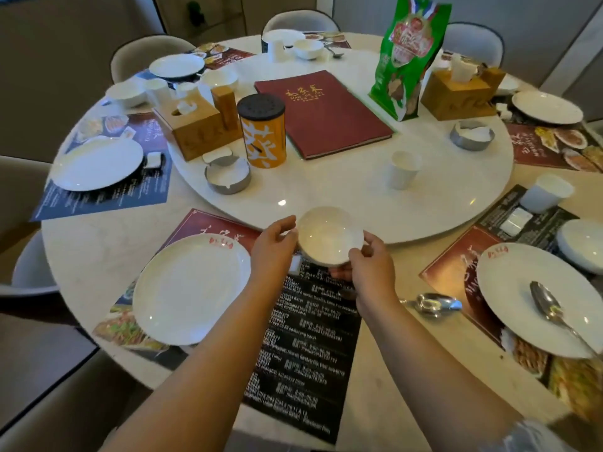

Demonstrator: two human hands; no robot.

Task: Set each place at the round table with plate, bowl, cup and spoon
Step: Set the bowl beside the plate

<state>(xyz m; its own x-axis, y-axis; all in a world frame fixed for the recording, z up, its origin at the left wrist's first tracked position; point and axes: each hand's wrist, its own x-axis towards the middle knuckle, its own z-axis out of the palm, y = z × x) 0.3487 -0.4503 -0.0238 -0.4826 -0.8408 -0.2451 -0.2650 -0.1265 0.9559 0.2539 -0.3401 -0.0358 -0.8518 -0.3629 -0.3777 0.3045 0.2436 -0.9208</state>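
A small white bowl [329, 234] is held just above the near placemat [306, 337], at the turntable's front edge. My right hand [372, 272] grips its near right rim; my left hand [274, 249] touches its left side with fingers spread. A white plate [191, 288] lies on the left of this placemat. A metal spoon [437, 305] lies on the table right of the mat. A white paper cup [401, 169] stands on the turntable [359, 197]. At the right place, a plate [535, 298] carries a spoon [551, 309].
On the turntable stand a red menu book [323, 112], an orange canister [262, 130], a green bag [409, 57], two wooden tissue boxes, and two ashtrays [227, 177]. Other places round the table hold plates, bowls and cups. Grey chairs surround the table.
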